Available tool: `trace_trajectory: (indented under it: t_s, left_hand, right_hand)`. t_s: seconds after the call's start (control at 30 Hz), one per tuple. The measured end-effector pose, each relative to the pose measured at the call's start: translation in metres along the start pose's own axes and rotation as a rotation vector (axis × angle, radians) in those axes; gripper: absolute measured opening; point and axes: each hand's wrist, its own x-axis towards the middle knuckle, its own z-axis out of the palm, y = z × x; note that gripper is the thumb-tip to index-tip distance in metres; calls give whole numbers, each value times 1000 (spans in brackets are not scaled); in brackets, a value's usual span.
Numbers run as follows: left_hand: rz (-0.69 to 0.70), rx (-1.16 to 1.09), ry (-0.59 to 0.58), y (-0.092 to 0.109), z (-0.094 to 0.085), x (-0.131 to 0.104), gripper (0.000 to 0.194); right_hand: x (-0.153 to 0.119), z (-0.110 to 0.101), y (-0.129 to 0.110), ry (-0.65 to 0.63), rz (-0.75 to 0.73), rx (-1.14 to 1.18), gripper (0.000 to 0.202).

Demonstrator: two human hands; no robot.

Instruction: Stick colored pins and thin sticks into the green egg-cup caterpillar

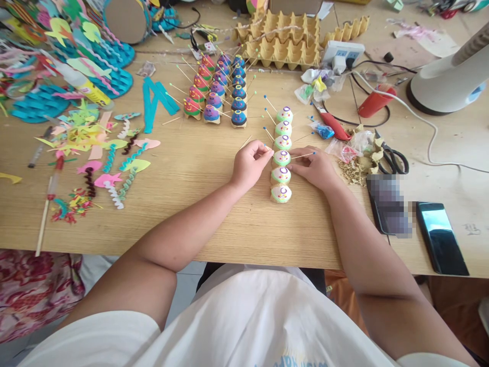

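A strip of egg-carton cups (283, 142), painted white and pale green with purple rings and small coloured dots, lies lengthwise before me. My left hand (250, 163) is on its left side, fingertips pinched around a thin stick (267, 149) by the fourth cup; the stick's far end is hidden. On the other side, my right hand (313, 167) has its thumb and fingers against the strip, steadying it. A blue-tipped stick (303, 155) juts from the cup across my right hand. More blue-tipped sticks (270, 103) poke out of the farther cups.
Red, purple and blue cup strips (217, 94) stand behind. Egg trays (284, 41) and a power strip (344, 51) are farther back. Paper fish (109, 180) lie left. Scissors (395, 158), wood shavings (352, 171) and two phones (441, 237) lie right.
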Motion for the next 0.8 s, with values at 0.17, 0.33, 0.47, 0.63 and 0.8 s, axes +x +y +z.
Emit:
trace_trajectory:
  t_s: [0.17, 0.33, 0.47, 0.63, 0.8]
  left_hand:
    - [-11, -19, 1, 0, 0, 0, 14]
    - [-7, -23, 0, -1, 1, 0, 14]
    - [-13, -14, -1, -1, 1, 0, 14]
    - [-22, -3, -17, 1, 0, 0, 14]
    - [-43, 3, 3, 4, 0, -1, 13]
  right_hand:
    - [0, 0, 0, 2, -4, -4, 44]
    - [0, 0, -1, 4, -3, -4, 43]
    - [0, 1, 0, 5, -2, -6, 43]
    - [0, 1, 1, 10, -5, 8, 44]
    - [-1, -1, -3, 2, -2, -11, 43]
